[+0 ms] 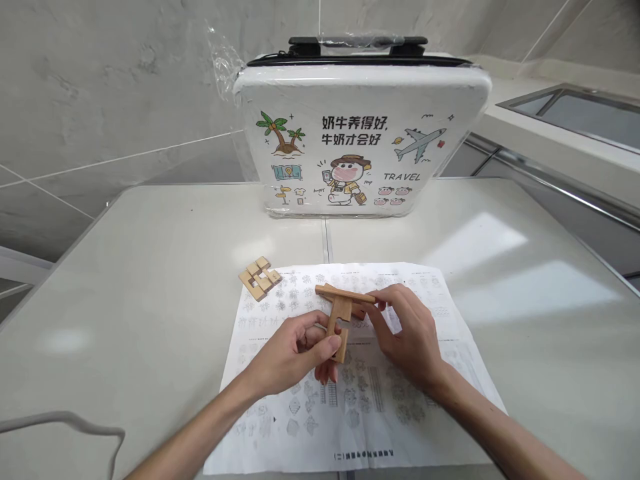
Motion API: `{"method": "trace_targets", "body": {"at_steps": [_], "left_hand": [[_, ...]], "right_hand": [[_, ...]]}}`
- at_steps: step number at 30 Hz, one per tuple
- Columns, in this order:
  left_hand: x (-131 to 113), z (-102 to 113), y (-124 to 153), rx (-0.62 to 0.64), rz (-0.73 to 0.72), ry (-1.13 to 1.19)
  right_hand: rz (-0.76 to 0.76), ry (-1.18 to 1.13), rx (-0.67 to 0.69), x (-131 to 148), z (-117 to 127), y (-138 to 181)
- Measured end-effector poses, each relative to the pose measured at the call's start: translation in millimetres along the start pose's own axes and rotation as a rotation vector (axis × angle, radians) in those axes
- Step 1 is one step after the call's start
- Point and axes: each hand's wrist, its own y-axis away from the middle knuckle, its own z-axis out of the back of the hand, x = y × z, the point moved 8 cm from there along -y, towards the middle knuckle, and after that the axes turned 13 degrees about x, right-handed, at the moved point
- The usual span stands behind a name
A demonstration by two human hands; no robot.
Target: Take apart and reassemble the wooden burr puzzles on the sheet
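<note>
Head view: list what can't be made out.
All in the head view:
Left hand: some fingers hidden behind the notched wooden piece.
Rear wooden stick: middle hidden by that piece and the upper stick.
Paper sheet: small diagrams too fine to read.
Grey cable: cut off by the left and bottom edges.

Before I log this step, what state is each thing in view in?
Left hand: closed on the notched wooden piece
Notched wooden piece: held, notch partly uncovered
Right hand: pinching the wooden bar
Wooden bar: held by one end, lying across the notched piece
Interlocked wooden blocks: set down, fitted together
Diagram sheet: spread out
Travel case: upright, plastic-wrapped
Gray cable: lying bent
</note>
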Motion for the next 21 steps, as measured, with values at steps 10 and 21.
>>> {"method": "trace_targets", "body": {"at_steps": [10,21], "left_hand": [[0,2,0,0.057,-0.019,0.042],[1,-10,-2,0.047,-0.026,0.046]], "right_hand": [[-0.031,-0.034,0.017,-2,-2,-1],[-0.075,-0.059,0.025,-6,-6,1]]}}
